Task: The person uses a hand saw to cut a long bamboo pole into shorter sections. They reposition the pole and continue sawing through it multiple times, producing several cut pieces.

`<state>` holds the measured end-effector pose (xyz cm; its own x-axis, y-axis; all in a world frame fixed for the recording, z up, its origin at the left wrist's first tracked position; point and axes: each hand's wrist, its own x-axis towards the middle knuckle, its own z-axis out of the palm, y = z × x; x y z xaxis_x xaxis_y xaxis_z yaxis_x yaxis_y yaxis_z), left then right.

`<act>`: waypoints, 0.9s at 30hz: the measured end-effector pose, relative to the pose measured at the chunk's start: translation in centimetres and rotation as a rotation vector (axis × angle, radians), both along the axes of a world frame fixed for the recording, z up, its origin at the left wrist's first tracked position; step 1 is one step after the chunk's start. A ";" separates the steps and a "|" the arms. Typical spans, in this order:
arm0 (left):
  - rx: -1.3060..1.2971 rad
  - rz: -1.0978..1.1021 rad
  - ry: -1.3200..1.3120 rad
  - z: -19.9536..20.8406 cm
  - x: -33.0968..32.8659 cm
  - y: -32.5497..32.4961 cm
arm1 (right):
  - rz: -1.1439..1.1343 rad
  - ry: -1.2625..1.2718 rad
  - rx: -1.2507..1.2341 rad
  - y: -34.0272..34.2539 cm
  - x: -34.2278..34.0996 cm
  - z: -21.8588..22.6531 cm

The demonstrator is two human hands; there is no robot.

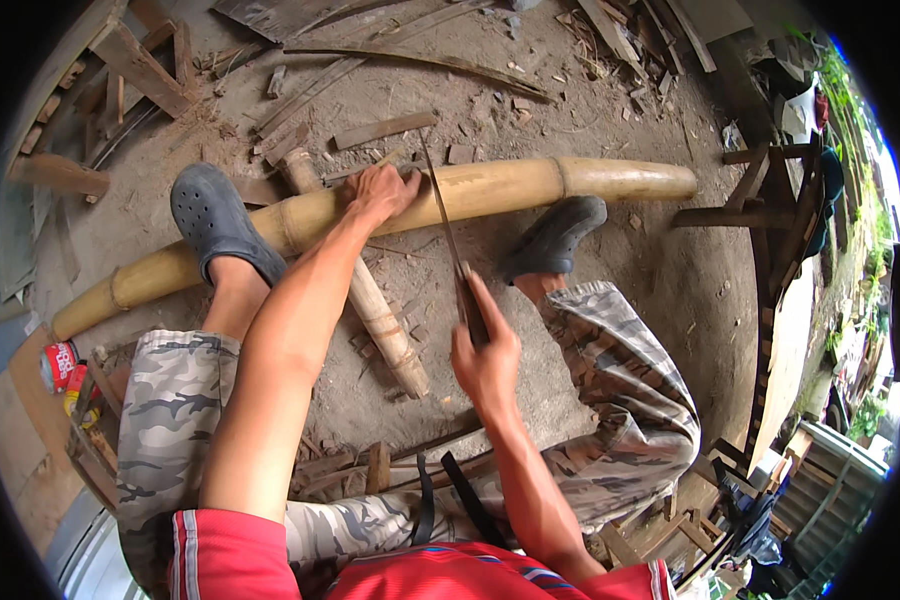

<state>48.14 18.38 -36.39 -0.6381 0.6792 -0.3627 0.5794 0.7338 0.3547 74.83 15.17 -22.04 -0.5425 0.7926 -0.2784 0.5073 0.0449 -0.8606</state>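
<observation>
A long yellow bamboo pole (pixel 510 185) lies slantwise across the ground before me. My left hand (pixel 382 192) presses down on its middle, fingers curled over the top. In my right hand (pixel 488 355) is the handle of a handsaw (pixel 440 200), seen nearly edge-on. Its blade crosses the pole just right of my left hand; whether it has cut in cannot be made out. Beneath the pole runs a shorter bamboo piece (pixel 385 325), roughly crosswise. My left foot, in a dark clog (pixel 215 215), rests on the pole. The other clog (pixel 558 238) is beside its near side.
Wood scraps (pixel 385 130) and a long thin strip (pixel 430 62) litter the dirt floor beyond the pole. A wooden frame (pixel 760 210) stands at the right. Timber pieces (pixel 140 70) stand at the far left, and a red can (pixel 60 365) sits near my left leg.
</observation>
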 end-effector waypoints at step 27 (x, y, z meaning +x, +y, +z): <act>0.176 0.097 0.076 -2.5 0.1 -0.4 | 0.045 0.038 0.092 1.1 -2.2 -1.3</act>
<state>48.26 17.99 -38.92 -0.7244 0.6621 -0.1920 0.5394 0.7178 0.4402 72.67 16.23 -23.33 -0.5865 0.7888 -0.1837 0.4700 0.1468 -0.8704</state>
